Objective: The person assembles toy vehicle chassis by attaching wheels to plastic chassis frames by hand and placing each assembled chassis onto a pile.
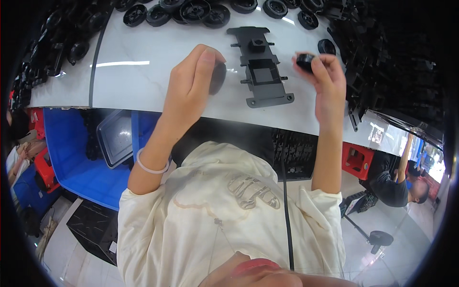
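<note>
The black plate (266, 97) lies flat on the tabletop (129, 83) between the two hands, to the right of the left hand (189, 79) and to the left of the right hand (329, 79), touching neither. The right hand pinches a small black wheel (305, 62) between thumb and fingers, just above the tabletop and near the plate's right side. The left hand is curled, its fingers closed around a dark, rounded disc (218, 78); the disc is partly hidden and blurred, so its exact kind is hard to tell.

The plate is long and stepped, matte and plastic-looking, with flared ends. A raised square block (258, 45) stands toward its far end, a square window (264, 75) sits nearer the person, short pegs (284, 78) stick out along both long sides, and small round holes mark the near corners. The wheel in the right hand has a smooth, shiny rim. More black wheels (195, 10), ring-shaped with spoked or hollow centres, crowd the far edge. The tabletop is glossy white, streaked with reflected light. A jumbled heap of black parts (377, 67) fills its right side, angular and dark.
</note>
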A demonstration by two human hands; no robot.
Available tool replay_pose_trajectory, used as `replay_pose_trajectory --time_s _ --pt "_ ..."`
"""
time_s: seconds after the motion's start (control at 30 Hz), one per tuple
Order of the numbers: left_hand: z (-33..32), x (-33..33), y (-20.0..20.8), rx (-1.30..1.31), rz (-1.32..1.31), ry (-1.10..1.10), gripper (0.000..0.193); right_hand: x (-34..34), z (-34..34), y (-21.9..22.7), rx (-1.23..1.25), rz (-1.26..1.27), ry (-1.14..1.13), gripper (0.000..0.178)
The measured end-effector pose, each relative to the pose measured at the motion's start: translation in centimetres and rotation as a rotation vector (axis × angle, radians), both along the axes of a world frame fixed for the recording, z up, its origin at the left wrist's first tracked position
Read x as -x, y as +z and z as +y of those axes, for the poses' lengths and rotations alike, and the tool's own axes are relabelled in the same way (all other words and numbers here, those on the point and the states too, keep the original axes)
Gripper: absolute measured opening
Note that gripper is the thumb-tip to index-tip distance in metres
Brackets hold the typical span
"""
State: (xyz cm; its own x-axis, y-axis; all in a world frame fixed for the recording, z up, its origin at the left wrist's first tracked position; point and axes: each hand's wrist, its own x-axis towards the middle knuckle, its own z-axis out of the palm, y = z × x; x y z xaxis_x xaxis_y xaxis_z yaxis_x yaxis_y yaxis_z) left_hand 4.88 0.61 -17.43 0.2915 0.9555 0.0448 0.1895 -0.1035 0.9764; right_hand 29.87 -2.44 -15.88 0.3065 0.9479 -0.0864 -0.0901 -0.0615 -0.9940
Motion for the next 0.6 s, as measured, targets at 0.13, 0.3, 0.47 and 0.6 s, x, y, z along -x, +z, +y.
replay_pose_trajectory --time_s 0.13,0.3,0.47,0.6 --pt "-0.9 -1.9 0.0 -0.024 -0.023 0.065 0.044 1.8 -2.9 -0.1 0.091 0.114 0.035 0.025" --pt "-1.8 -3.5 -0.4 -0.022 -0.050 0.112 0.041 3.1 -3.3 0.0 0.101 0.155 0.072 0.029" --pt "-2.1 -4.0 -0.2 -0.069 0.013 0.137 0.041 3.1 -3.5 0.3 0.062 0.165 0.150 0.044" --pt "-1.9 -4.4 -0.3 -0.131 0.003 0.187 0.032 2.6 -3.5 -0.2 0.052 0.031 0.180 0.054"
